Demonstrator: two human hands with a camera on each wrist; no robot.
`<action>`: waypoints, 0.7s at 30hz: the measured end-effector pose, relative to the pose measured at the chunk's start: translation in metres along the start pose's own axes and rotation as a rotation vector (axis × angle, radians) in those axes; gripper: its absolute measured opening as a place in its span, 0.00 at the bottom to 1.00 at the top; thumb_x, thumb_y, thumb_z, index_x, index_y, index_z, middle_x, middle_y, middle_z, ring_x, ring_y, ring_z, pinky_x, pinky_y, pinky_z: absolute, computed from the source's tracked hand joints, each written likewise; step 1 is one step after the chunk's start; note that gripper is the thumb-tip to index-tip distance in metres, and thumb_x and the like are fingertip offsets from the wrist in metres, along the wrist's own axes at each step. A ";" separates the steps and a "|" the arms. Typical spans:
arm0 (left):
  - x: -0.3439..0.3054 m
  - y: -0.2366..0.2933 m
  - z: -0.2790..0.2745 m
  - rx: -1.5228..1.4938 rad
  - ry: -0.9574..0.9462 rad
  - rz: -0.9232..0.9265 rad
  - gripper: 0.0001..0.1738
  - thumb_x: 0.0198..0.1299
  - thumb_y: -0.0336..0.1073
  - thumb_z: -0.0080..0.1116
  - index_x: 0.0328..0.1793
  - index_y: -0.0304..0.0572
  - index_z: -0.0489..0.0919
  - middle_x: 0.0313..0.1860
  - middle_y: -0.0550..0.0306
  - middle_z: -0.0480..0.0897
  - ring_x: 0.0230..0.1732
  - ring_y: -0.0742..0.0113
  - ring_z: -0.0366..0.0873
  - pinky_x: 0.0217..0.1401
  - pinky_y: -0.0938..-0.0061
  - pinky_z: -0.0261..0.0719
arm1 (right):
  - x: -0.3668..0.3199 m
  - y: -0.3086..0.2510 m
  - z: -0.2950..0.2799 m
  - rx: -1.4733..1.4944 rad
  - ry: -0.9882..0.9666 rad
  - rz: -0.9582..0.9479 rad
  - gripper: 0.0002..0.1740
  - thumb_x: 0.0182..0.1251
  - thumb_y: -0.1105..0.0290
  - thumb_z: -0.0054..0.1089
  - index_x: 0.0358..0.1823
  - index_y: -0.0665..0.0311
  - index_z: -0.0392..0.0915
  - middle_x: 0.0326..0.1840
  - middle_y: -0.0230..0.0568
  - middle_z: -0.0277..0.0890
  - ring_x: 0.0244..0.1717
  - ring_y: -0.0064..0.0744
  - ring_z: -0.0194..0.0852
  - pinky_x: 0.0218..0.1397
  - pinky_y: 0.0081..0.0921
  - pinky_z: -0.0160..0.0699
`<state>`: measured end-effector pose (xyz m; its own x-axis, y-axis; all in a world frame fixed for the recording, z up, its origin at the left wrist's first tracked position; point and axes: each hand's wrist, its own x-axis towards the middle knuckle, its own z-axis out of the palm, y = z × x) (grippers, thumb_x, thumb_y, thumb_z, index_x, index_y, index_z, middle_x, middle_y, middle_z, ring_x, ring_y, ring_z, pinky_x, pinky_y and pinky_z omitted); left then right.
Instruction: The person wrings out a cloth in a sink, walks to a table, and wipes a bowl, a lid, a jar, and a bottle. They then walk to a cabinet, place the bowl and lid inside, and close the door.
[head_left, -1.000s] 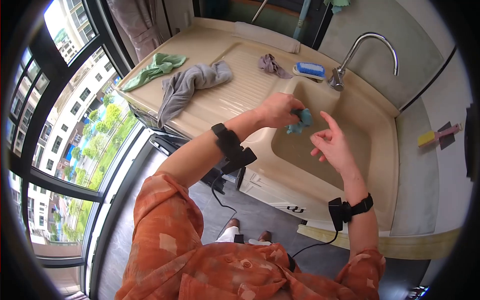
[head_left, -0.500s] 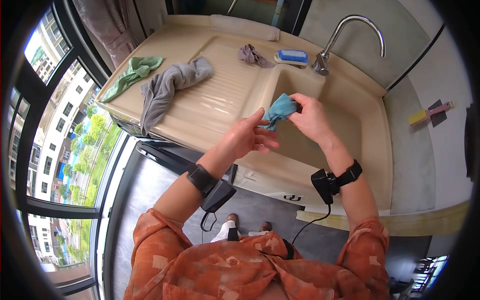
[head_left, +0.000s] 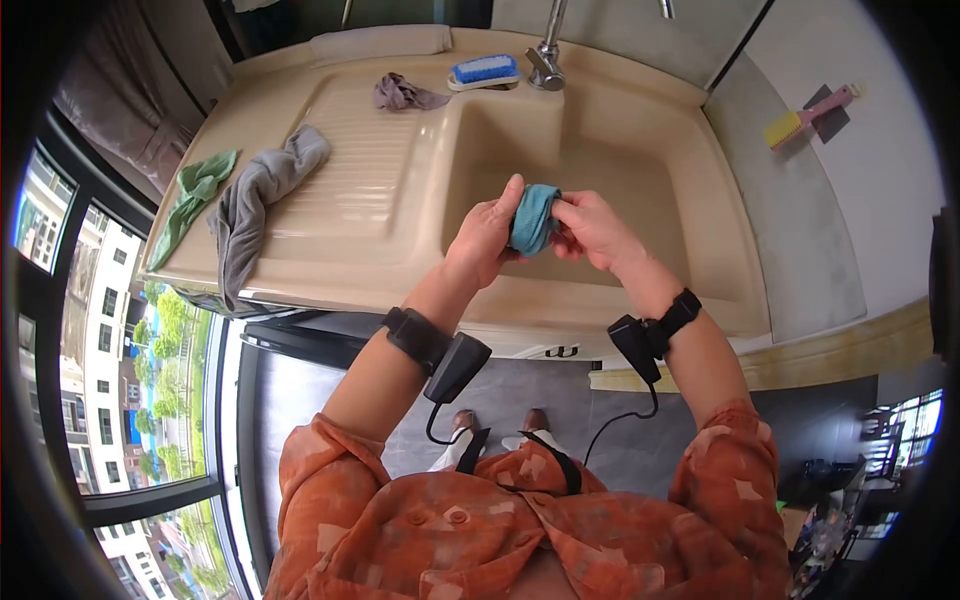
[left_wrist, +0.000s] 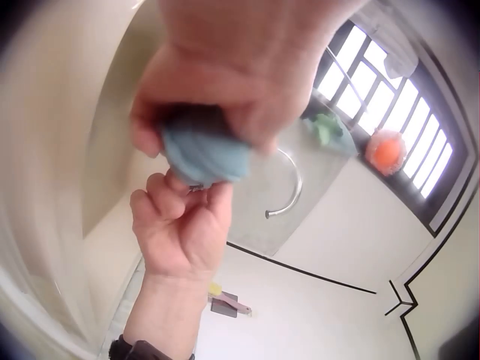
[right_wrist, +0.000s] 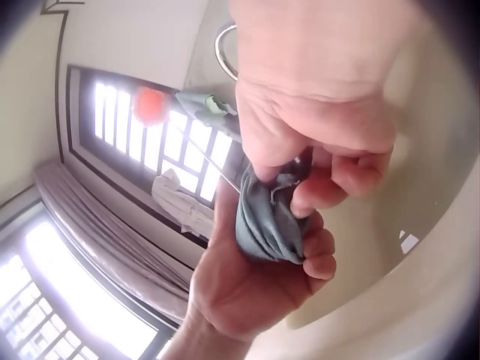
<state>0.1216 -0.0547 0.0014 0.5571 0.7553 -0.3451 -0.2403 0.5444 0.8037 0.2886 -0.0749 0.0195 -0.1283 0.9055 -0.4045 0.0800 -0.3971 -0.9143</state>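
A small teal cloth (head_left: pixel 534 220) is bunched between both hands, above the near left part of the sink (head_left: pixel 640 200). My left hand (head_left: pixel 483 236) grips it from the left, thumb pointing up; in the right wrist view, its fingers curl round the bundle from below. From the other side my right hand (head_left: pixel 597 232) pinches the cloth's edge with thumb and fingers. Folds and a gathered opening show in the teal cloth (right_wrist: pixel 270 217) in the right wrist view. In the left wrist view, the left hand (left_wrist: pixel 225 82) covers the upper part of the bundle.
On the ribbed drainboard side lie a grey towel (head_left: pixel 262 195), a green cloth (head_left: pixel 192 203) and a mauve cloth (head_left: pixel 406 93). A blue-and-white scrub brush (head_left: pixel 485 70) sits by the chrome faucet (head_left: pixel 546 68). A yellow-and-pink brush (head_left: pixel 812 115) hangs on the right wall.
First the left hand held the cloth, with the right apart. Then the right pinched it beside the open left hand. Now both grip it, and the head view has shifted.
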 end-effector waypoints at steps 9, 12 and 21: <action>0.023 -0.006 0.008 0.345 -0.094 -0.079 0.14 0.46 0.32 0.64 0.40 0.39 0.76 0.27 0.60 0.76 0.25 0.72 0.73 0.22 0.77 0.71 | -0.005 0.026 -0.038 -0.412 0.207 -0.491 0.20 0.54 0.67 0.58 0.49 0.65 0.70 0.35 0.41 0.75 0.34 0.28 0.77 0.27 0.21 0.71; 0.026 -0.004 0.003 0.116 -0.198 -0.142 0.13 0.46 0.31 0.62 0.39 0.35 0.76 0.30 0.53 0.78 0.22 0.67 0.75 0.16 0.78 0.69 | -0.045 0.008 -0.027 -1.410 0.396 -1.043 0.31 0.49 0.69 0.62 0.58 0.58 0.64 0.56 0.40 0.67 0.55 0.33 0.67 0.44 0.26 0.71; 0.036 -0.006 0.044 0.309 -0.328 -0.177 0.09 0.39 0.22 0.59 0.29 0.39 0.73 0.19 0.60 0.70 0.14 0.76 0.62 0.12 0.82 0.55 | -0.014 0.026 -0.037 -1.508 0.322 -0.824 0.14 0.51 0.69 0.56 0.40 0.61 0.70 0.41 0.41 0.69 0.45 0.38 0.73 0.39 0.32 0.77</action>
<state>0.1779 -0.0471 0.0058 0.8013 0.4788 -0.3587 0.1005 0.4833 0.8697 0.3293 -0.0918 0.0022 -0.4355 0.8465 0.3063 0.8936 0.4476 0.0335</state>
